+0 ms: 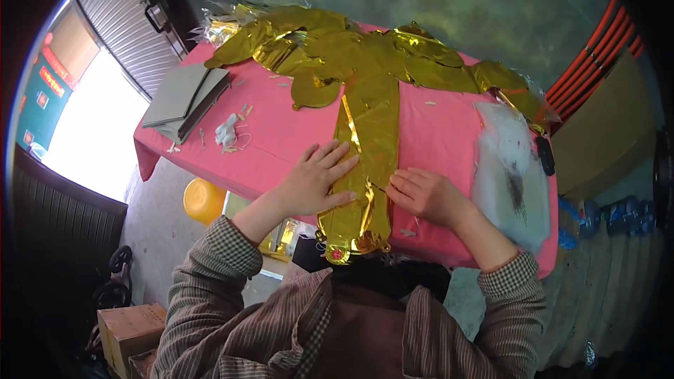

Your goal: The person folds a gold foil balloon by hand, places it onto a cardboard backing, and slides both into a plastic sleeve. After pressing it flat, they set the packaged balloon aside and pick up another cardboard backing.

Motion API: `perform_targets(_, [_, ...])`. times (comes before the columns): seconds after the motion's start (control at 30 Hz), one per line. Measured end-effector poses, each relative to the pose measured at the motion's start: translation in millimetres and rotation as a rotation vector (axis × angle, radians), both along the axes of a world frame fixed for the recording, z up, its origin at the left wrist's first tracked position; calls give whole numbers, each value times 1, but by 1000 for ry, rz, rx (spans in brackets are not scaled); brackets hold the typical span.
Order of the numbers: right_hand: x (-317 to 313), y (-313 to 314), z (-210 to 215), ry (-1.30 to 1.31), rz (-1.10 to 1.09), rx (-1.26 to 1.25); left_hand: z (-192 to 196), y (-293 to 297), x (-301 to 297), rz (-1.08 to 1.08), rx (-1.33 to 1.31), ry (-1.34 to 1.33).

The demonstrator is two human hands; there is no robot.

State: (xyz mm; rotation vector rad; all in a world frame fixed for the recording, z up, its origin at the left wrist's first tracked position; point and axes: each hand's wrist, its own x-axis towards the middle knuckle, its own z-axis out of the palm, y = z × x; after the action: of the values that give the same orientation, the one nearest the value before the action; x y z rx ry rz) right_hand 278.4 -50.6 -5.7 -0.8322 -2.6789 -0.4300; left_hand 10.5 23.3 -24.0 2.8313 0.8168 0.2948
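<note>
gold foil balloon (368,126) flat under left hand (316,179); right hand (425,193) beside

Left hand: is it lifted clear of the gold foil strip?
No, the left hand lies flat, fingers spread, pressing on the gold foil strip where it runs down the pink table.
</note>
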Motion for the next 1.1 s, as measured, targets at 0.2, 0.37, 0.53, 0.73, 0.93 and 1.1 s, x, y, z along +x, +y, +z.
perform_targets(0.2, [-7,-1,-2,-130,23,-77,-3,1,0,3,-14,20])
perform_targets(0.37, [-8,6,-7,-142,104,98,-1,2,1,11,24,36])
perform_targets(0.53, [-11,16,-10,-113,136,12,-2,4,-1,47,-70,-83])
perform_targets(0.73, [-9,12,-10,178,14,-182,2,25,-10,-26,-229,-143])
perform_targets(0.93, [-11,20,-17,580,-160,-414,13,51,-10,-138,-397,-97])
perform_targets(1.1, [-12,27,-18,747,-258,-643,18,55,-9,-139,-451,-76])
